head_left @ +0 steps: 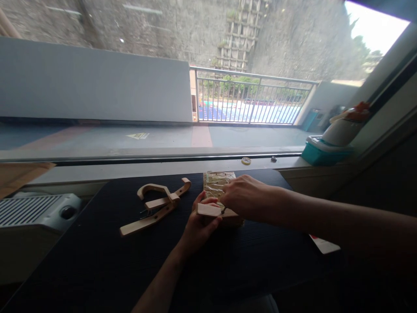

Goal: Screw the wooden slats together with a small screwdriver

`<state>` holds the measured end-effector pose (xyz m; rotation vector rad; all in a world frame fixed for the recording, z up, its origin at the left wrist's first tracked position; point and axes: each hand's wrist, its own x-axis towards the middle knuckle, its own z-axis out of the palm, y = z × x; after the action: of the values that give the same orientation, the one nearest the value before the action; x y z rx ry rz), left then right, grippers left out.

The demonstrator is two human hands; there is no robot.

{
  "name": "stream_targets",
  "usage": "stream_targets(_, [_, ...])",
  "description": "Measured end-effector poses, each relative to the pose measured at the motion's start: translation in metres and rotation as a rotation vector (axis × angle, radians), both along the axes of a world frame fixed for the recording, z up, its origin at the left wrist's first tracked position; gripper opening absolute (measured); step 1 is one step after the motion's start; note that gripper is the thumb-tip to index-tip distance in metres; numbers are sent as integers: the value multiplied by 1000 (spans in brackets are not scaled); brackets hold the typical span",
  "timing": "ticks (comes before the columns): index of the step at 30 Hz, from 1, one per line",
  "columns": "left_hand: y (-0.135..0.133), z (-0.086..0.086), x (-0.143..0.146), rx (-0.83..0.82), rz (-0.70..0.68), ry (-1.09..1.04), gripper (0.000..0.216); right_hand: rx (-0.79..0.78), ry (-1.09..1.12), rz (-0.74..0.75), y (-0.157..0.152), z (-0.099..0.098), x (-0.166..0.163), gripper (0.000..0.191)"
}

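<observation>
My left hand [200, 224] is closed around a pale wooden piece [209, 210], with the thumb along its near side and the fingers behind it. Over the right end of that piece, my right hand [243, 195] is closed, knuckles up. A small dark tip [223, 210] shows below its fingers at the wood; the rest of what it holds is hidden. Beneath both hands lies a box [212, 179] covered in shiny clear plastic or tape. To the left on the table rest several joined wooden pieces with curved hook ends [159, 213], with dark holes along one bar.
The dark table [107, 261] stands against a window sill [156, 167]. On the sill are a tape roll [246, 161], a small dark object [273, 159] and a teal box [321, 152]. A white card [325, 244] lies right. A white slatted appliance [39, 208] stands left.
</observation>
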<state>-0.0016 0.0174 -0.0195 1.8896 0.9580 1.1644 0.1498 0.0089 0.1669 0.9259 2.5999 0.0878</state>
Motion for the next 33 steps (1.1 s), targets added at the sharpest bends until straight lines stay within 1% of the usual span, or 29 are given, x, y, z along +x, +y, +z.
stream_targets(5, [-1,0,0,-1,9,-9,22,-49,43,-74,8,-5,4,15])
stream_targets(8, [-1,-1,0,-1,10,-11,23,-68,30,-134,10,-3,4,13])
stream_targets(10, [-1,-1,1,3,10,-11,22,-62,15,-145,9,0,2,13])
stream_targets(13, [-2,-1,1,-2,21,-23,19,-8,-15,-101,4,5,0,17])
stream_targets(16, [-3,-1,1,-22,29,-39,21,55,-33,-13,-1,6,-1,21])
stream_targets(18, [-3,0,1,-35,32,-30,22,57,-41,36,-2,4,-1,20])
stream_targets(21, [-3,2,1,-30,27,0,22,33,-35,60,0,-1,0,18])
stream_targets(24, [-3,2,1,-4,18,17,21,9,11,30,4,-6,2,17])
stream_targets(27, [-2,1,0,6,18,20,22,-30,58,-33,9,-7,6,15])
stream_targets(30, [-2,1,1,12,11,28,21,-55,63,-96,13,-6,9,14])
stream_targets(33, [-2,2,1,14,16,17,19,-45,41,-120,11,-1,8,15])
